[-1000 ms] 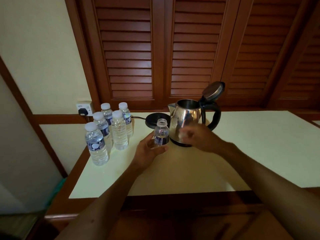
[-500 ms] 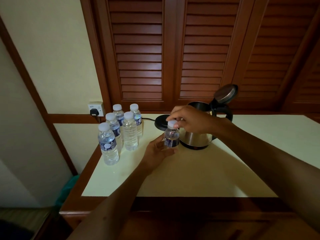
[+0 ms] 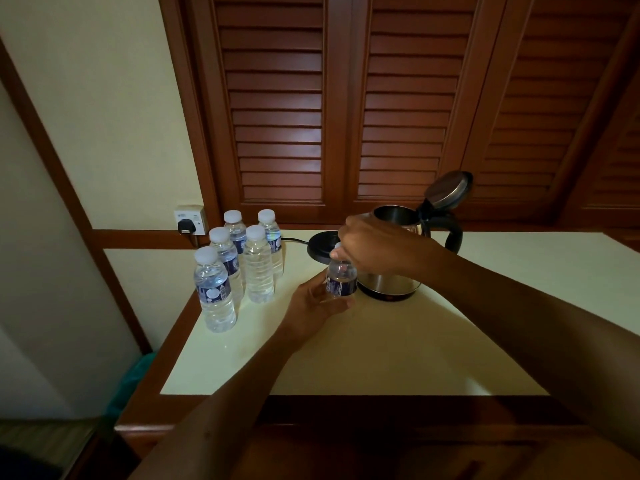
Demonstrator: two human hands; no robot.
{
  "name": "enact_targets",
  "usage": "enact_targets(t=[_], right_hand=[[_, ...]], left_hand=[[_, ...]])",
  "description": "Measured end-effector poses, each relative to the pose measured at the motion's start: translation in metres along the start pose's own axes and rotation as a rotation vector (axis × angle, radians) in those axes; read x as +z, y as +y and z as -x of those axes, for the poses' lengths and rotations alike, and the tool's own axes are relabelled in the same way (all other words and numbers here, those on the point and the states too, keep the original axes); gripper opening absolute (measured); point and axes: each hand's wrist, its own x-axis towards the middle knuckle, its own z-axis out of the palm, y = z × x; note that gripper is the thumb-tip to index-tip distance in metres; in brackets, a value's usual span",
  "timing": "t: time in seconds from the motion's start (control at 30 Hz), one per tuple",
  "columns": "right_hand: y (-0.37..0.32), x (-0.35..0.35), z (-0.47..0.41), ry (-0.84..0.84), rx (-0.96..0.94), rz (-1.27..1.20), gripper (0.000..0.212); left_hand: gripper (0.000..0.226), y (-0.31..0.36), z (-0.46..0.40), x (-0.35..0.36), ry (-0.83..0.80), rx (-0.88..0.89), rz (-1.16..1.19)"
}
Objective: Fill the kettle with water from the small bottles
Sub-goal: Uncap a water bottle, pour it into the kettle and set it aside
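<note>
Cream table (image 3: 381, 358): left hand (image 3: 313, 306) grips small bottle (image 3: 341, 282), right hand (image 3: 367, 245) fingers pinching its cap beside open kettle (image 3: 398, 282).

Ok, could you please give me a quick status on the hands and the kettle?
Left hand grips small bottle; right hand pinches its cap. Kettle off base, lid open. Nothing blocking.

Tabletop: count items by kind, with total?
Capped bottles standing in the group: 5
Bottle in the hands' grip: 1
Kettle, lid open: 1
Kettle base: 1
Total: 8
</note>
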Motion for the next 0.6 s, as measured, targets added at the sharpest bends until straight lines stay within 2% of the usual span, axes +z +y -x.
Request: enact_targets(t=[0.1, 0.27, 0.37, 0.47, 0.6], right_hand=[[-0.004, 0.002, 0.001, 0.04, 0.119, 0.027, 0.045], [-0.004, -0.002, -0.006, -0.022, 0.202, 0.036, 0.052], [0.008, -0.006, -0.01, -0.087, 0.158, -0.154, 0.057], [0.025, -0.013, -0.005, -0.152, 0.047, -0.357, 0.038], [0.029, -0.009, 0.0, -0.076, -0.022, -0.428, 0.017]], left_hand=[[0.049, 0.0, 0.0, 0.001, -0.011, 0.013, 0.0], [0.05, 0.001, -0.001, 0.0, -0.025, 0.021, 0.0], [0.046, 0.002, 0.001, -0.003, -0.04, 0.015, 0.014], [0.047, 0.003, 0.0, -0.006, -0.052, 0.02, 0.02], [0.052, 0.001, -0.001, -0.005, -0.062, 0.016, 0.031]])
